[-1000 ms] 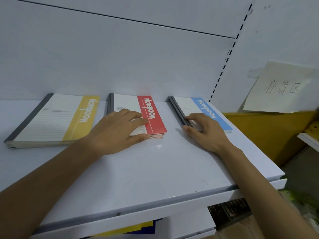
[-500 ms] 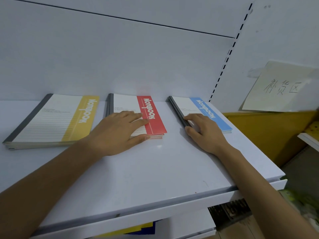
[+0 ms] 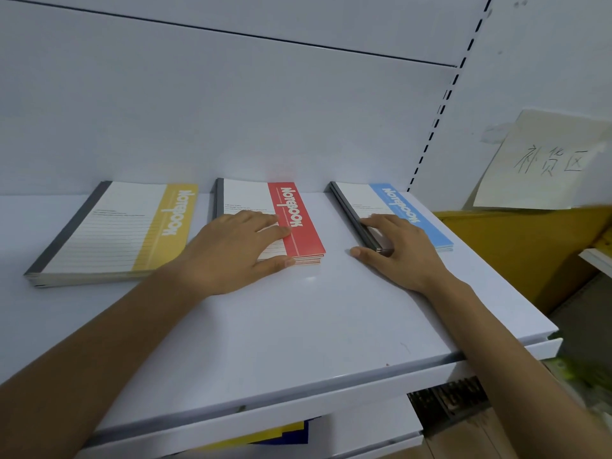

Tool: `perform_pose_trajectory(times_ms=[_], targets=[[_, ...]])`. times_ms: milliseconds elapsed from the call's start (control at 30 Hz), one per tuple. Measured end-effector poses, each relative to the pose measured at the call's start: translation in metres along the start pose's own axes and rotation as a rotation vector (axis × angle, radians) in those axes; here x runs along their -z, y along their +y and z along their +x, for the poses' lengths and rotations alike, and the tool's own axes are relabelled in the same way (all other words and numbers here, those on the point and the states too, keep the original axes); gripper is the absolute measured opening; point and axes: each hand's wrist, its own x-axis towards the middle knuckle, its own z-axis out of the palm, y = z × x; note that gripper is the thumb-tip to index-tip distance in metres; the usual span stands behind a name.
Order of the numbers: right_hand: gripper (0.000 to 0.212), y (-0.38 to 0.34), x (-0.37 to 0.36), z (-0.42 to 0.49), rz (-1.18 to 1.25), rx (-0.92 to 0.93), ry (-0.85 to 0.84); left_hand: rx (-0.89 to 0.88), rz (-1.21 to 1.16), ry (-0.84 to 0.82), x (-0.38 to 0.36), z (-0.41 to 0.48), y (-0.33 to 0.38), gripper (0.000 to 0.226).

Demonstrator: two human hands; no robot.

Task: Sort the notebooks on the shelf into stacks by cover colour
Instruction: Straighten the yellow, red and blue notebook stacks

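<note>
White shelf (image 3: 298, 326). Left hand (image 3: 231, 256) flat, fingers spread, on red stack (image 3: 298, 223); right hand (image 3: 397, 253) open against blue stack (image 3: 407, 213). Light, flexible, likely slippery; grip by spines.

A shop, or its stock room, is being shown. Notebooks (image 3: 291, 223) are being kept in flat piles on a white metal shelf (image 3: 298, 326) with a slotted rail (image 3: 433, 124), and a handwritten paper sign (image 3: 543, 160) is being held up on the wall.

Handwritten paper sign (image 3: 543, 160) on wall; yellow panel (image 3: 516, 246) below.
</note>
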Motion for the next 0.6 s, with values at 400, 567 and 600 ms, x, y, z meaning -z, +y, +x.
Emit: perform_pose_trajectory(times_ms=[400,567,600], targets=[[0.068,0.003,0.001,-0.004,-0.029,-0.015,-0.067,-0.001,0.016,-0.017,-0.004,0.0,-0.001,0.084],[0.063,-0.008,0.003,-0.004,-0.106,-0.036,-0.052,0.005,0.029,-0.006,0.0,-0.001,0.004,0.083],[0.063,-0.009,0.003,-0.004,-0.115,-0.044,-0.056,0.01,0.017,-0.004,0.001,-0.001,0.005,0.09]])
